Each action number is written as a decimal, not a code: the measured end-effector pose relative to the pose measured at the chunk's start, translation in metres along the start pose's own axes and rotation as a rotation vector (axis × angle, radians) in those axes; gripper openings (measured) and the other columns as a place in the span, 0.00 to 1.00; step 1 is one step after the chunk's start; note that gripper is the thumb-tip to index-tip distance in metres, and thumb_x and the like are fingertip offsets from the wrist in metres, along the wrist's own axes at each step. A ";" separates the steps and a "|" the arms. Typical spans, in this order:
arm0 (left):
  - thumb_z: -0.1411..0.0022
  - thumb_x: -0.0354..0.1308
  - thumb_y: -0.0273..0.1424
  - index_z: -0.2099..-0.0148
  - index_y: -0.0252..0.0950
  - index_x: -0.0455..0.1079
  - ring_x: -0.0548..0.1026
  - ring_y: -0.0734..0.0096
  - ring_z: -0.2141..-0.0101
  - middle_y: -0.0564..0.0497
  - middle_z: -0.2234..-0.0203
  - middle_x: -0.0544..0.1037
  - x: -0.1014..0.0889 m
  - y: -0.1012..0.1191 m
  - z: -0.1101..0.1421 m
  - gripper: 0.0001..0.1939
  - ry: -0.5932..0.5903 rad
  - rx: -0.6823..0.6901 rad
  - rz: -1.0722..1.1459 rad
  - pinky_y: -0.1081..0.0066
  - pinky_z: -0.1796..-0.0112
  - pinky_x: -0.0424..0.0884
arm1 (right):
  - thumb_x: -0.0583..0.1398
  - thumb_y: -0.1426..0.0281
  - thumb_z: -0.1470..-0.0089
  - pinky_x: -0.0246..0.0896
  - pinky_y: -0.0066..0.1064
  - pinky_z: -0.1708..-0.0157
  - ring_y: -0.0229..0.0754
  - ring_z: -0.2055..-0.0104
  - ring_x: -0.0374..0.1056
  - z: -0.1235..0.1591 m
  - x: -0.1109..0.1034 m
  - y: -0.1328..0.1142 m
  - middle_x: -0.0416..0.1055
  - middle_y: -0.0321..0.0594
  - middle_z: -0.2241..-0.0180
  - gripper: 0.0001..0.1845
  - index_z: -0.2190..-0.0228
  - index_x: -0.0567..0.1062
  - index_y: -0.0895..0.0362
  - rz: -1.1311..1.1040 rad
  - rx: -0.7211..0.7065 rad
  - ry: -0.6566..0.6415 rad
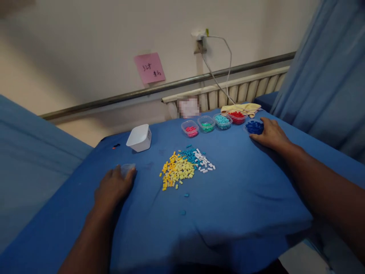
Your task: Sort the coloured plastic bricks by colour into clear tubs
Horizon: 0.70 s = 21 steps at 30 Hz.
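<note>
Dim, uneven indoor light, source off-frame. Heavy shadow across blue sheet's point(228, 198) near edge. Wide-angle stretch toward edges. Small coloured pieces point(182, 169) slightly soft. Pixelated patch point(189, 107) by radiator point(247, 91).

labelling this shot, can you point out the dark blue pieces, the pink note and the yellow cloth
Dark blue pieces point(254, 127): head view, middle of the heap.
Pink note point(149, 68): head view, middle of the paper.
Yellow cloth point(251, 108): head view, on its right half.
</note>
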<state>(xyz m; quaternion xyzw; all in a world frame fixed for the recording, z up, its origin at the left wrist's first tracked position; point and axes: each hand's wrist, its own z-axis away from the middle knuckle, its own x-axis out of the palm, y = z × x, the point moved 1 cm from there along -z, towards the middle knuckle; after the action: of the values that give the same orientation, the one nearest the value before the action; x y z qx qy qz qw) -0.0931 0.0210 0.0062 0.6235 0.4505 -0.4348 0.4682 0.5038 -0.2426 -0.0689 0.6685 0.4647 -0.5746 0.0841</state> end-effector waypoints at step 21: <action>0.24 0.50 0.63 0.16 0.40 0.50 0.46 0.40 0.19 0.35 0.17 0.48 0.012 0.128 0.163 0.48 -0.362 0.956 0.017 0.37 0.23 0.43 | 0.57 0.77 0.31 0.76 0.57 0.38 0.62 0.32 0.72 0.097 0.027 -0.207 0.69 0.56 0.30 0.35 0.26 0.66 0.50 -0.205 -1.117 -0.118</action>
<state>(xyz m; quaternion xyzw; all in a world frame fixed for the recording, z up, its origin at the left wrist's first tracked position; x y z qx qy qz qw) 0.0144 -0.1565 -0.0111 0.6864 0.1077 -0.6895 0.2047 0.2855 -0.1762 -0.0364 0.4408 0.7551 -0.2831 0.3943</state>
